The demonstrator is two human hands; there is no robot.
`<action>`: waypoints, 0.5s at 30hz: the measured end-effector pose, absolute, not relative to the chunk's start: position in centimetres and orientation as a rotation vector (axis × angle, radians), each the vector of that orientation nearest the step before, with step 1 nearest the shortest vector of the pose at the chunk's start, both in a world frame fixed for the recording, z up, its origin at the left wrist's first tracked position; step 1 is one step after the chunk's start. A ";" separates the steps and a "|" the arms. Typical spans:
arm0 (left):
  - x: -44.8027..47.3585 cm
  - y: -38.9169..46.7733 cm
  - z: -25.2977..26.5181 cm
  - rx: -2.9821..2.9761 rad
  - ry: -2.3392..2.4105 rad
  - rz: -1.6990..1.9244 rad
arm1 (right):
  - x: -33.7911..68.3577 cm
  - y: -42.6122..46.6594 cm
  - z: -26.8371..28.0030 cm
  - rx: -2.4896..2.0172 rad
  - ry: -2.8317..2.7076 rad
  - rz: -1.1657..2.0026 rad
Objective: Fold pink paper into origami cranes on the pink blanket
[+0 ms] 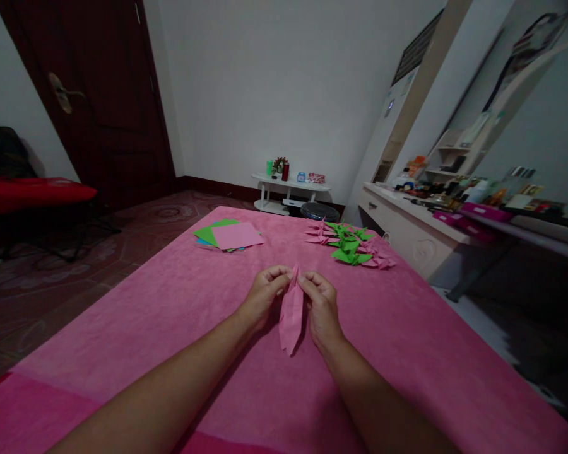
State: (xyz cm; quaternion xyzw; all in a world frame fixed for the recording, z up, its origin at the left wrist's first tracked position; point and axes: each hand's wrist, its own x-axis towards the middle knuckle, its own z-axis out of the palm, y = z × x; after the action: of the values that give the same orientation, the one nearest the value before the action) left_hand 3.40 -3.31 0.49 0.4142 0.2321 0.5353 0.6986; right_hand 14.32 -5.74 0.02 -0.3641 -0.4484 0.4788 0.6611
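- While both forearms reach forward over the pink cloth [170, 315], the left hand [269, 287] pinches the left edge of the pink folded paper [291, 320], near its narrow upper end, with thumb and bent fingers.
- The right hand [320, 299] pinches the opposite edge at almost the same height; its thumb lies close to the other thumb.
- The paper is between the two hands, its wider lower end pointing toward the person, above or on the cloth; I cannot tell if it touches.
- To do this folding well, I think the two thumbs should be level, so that both sides meet evenly along the middle line.
- The pressure should be firm but short, because the narrow end probably has many layers and could wrinkle or tear when pulled apart.
- It would help to leave the lower end loose, so it does not get bent by the palms.
- The fingertips cover part of the upper end, therefore the inner layers and the back side are hidden.
- In the square paper sheets [238, 236], the lower ones show only their edges; the folded paper figures [351, 255] overlap, and I cannot count them surely.
- The forearms are cut by the bottom border, and small items on the dressing table [407, 217] are hard to make out.
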 end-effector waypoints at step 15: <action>3.4 -3.2 0.2 0.906 0.514 1.152 | 14.7 -5.5 -0.4 -0.836 -1.082 1.009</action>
State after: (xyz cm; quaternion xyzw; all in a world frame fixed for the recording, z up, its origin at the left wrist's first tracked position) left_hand 3.36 -3.18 0.19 0.4087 0.2320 0.5197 0.7135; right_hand 14.72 -5.49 -0.36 -0.3696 -0.4780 0.4462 0.6602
